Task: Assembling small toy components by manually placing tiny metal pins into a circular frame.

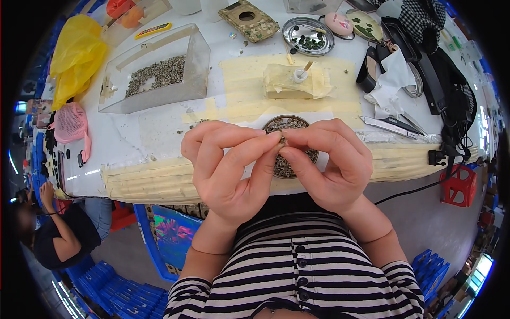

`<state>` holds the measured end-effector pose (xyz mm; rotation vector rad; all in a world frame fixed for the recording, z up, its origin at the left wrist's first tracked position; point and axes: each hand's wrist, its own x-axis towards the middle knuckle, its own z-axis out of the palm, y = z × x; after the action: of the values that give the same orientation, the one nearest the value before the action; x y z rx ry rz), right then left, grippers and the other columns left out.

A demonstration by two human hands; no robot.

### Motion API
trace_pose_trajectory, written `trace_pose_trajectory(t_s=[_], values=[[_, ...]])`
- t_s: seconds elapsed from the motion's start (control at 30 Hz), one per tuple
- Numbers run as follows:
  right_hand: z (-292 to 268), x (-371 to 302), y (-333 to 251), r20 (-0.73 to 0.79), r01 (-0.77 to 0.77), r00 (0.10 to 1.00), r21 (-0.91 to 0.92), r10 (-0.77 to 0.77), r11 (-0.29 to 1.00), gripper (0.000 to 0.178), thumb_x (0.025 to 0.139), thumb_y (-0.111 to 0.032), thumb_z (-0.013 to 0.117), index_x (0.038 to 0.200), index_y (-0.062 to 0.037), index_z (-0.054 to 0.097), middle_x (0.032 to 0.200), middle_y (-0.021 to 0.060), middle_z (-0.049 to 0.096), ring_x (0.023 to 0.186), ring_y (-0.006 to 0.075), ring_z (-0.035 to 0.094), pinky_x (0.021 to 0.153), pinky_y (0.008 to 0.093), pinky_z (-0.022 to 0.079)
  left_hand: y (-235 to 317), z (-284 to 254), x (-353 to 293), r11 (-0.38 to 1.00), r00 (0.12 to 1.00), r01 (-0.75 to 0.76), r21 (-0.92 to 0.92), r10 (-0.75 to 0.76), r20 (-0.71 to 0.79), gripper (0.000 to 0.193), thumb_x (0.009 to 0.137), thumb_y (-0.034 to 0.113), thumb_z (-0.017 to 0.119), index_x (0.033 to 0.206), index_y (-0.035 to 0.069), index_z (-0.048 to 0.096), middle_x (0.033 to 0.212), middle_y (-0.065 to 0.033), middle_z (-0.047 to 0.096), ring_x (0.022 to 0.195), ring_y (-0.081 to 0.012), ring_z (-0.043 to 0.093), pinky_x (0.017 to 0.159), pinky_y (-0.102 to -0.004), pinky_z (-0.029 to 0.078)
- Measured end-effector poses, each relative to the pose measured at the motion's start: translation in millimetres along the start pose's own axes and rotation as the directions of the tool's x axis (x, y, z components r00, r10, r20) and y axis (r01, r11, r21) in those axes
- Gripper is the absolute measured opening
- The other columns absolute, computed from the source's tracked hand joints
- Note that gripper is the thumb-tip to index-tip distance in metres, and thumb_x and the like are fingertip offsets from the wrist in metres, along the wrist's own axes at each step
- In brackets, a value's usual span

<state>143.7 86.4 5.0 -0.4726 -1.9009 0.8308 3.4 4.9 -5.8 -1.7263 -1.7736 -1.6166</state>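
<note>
The left hand (228, 170) and the right hand (333, 165) are together at the fingertips, thumbs and forefingers pinching a tiny part (282, 140) that the fingers mostly hide. The part is held above a round dish (287, 116) filled with many small greyish pieces, near the front edge of the surface (127, 135). Just beyond the dish, a block (287, 94) wrapped in pale yellow bears a white cup (300, 77) with a stick standing tilted in it. To the left is a clear box (197, 82) with more greyish pieces; to the right lie tweezers (390, 127). Farther back, a round metal tray (291, 33) holds dark green bits, beside a camouflage-patterned case (260, 29).
</note>
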Motion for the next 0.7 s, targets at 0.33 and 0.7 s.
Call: trace_pose_trajectory(t_s=[0.33,0.7], values=[[-0.2,0.8,1.0,0.049,-0.057,0.997,0.048,0.055,0.997,0.023,0.076,-0.003,0.084,0.096,0.0014,0.072,0.084,0.009,0.068,0.068,0.0141,0.067,0.059,0.024,0.055,0.7,-1.2,0.4,1.0,1.0,-0.005,0.005,0.005,0.012,0.026,0.071,0.005,0.082,0.095,0.015,0.077,0.089,0.0021,0.067,0.087,-0.02,0.054,0.081,-0.0316,0.041],[2.5,-2.7,0.3,-0.026,-0.008,1.0,-0.025,0.007,1.0,0.025,0.073,-0.002,0.084,0.096,-0.0002,0.074,0.084,0.0099,0.069,0.066,0.0169,0.066,0.057,0.0258,0.053,0.2,-0.5,-1.1,0.999,1.0,-0.016,0.044,0.016,0.001,0.025,0.072,0.006,0.082,0.095,0.015,0.077,0.091,0.0029,0.067,0.089,-0.0203,0.054,0.083,-0.0318,0.039]])
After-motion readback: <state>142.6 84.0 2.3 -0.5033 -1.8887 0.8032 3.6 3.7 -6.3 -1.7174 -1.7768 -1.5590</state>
